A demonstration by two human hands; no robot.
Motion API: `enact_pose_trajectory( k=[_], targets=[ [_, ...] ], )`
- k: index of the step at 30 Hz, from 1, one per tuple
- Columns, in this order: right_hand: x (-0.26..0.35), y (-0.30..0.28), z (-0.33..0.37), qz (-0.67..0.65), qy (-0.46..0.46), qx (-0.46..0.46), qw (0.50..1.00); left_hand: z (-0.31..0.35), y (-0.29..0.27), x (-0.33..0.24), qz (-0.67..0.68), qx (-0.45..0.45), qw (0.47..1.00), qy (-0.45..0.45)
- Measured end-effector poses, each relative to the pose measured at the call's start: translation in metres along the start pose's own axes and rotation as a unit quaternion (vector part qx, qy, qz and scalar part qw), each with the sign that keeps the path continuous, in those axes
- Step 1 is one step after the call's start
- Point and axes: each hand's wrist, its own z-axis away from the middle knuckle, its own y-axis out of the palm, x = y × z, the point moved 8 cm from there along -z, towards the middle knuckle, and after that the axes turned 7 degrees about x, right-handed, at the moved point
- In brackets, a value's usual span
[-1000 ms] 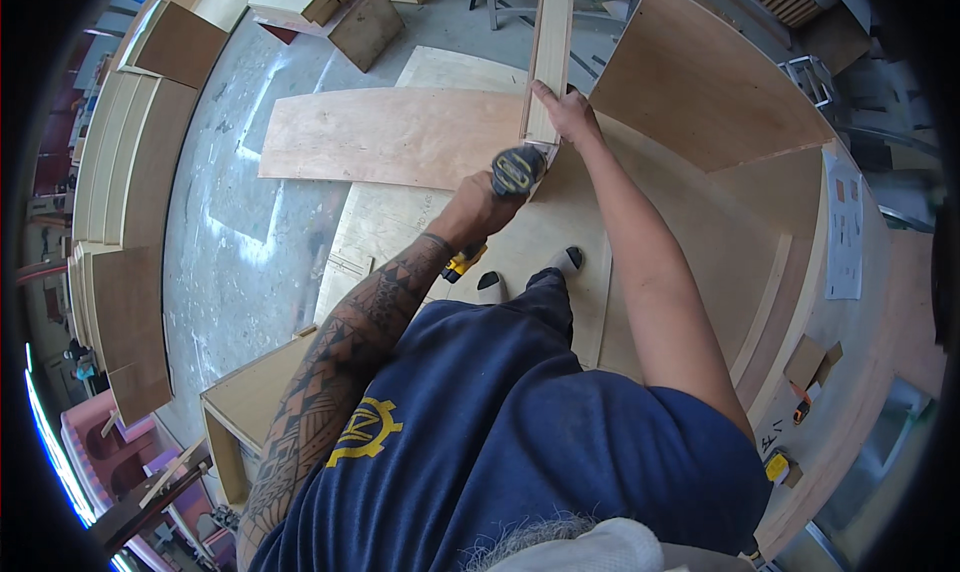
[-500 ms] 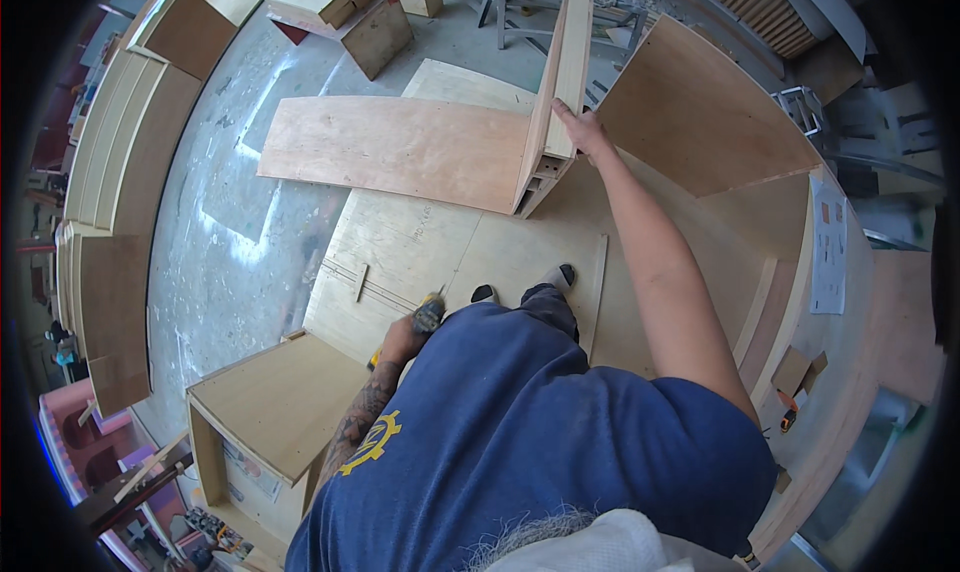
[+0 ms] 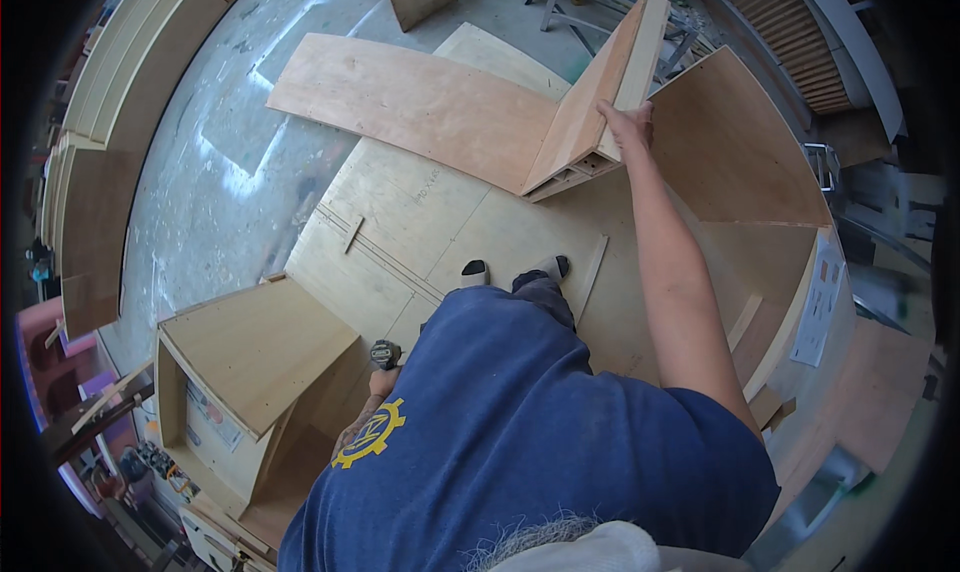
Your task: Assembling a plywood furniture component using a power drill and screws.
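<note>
Grey floor [image 3: 215, 102], right fingers [image 3: 645, 115] on panel [image 3: 588, 107]

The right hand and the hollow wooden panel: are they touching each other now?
Touching. The head view shows the right hand clasping the hollow wooden panel over its pale long edge, close to the open end.

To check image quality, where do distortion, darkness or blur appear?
Head view: long pale wooden boards look bowed, probably by fisheye distortion; head view: corners are black; head view: the right hand gripping the hollow brown wooden panel looks fairly sharp.
</note>
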Motion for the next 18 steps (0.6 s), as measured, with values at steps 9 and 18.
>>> enact_pose_trajectory(
  k=[9,18],
  targets=[
    [-0.002,0.008,-0.005,0.009,-0.005,0.016,1.0,-0.045,0.006,-0.089,0.093,-0.056,0.98,0.166],
    [0.0,0.012,-0.007,-0.033,-0.02,0.004,0.999,-0.005,-0.075,-0.104,0.134,-0.091,0.971,0.173]
  ],
)
